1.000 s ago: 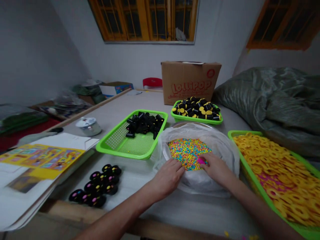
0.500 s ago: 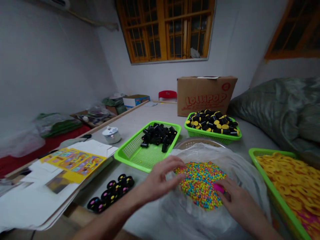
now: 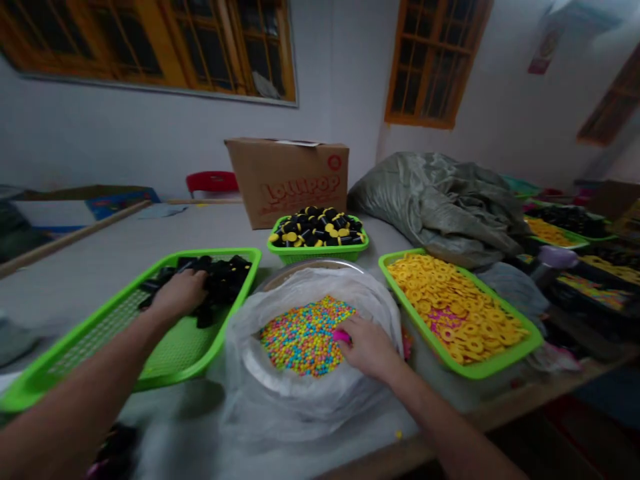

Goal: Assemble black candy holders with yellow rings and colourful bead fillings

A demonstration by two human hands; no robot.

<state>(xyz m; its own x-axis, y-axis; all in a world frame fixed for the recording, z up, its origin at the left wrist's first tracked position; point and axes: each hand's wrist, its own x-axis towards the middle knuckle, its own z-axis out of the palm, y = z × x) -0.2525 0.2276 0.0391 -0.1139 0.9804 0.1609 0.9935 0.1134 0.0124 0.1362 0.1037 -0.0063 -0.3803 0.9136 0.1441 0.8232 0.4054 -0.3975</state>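
My left hand (image 3: 179,293) reaches into the green basket (image 3: 125,363) on the left and rests on the pile of small black parts (image 3: 225,273); its fingers curl down onto them, and what they hold is hidden. My right hand (image 3: 369,347) lies in the bowl lined with a clear plastic bag (image 3: 320,400), on the small coloured candy beads (image 3: 300,333). Its fingers are closed on a small pink object (image 3: 342,336).
A green basket of black-and-yellow parts (image 3: 317,233) stands behind the bowl, before a brown Lollipop carton (image 3: 287,177). A green tray of yellow rings (image 3: 453,307) lies to the right, with a grey-green sack (image 3: 440,200) behind it. More trays stand far right.
My left hand left the bag's edge and moved left into the basket of black parts. The camera swung right. My right hand stays on the beads with the pink object.
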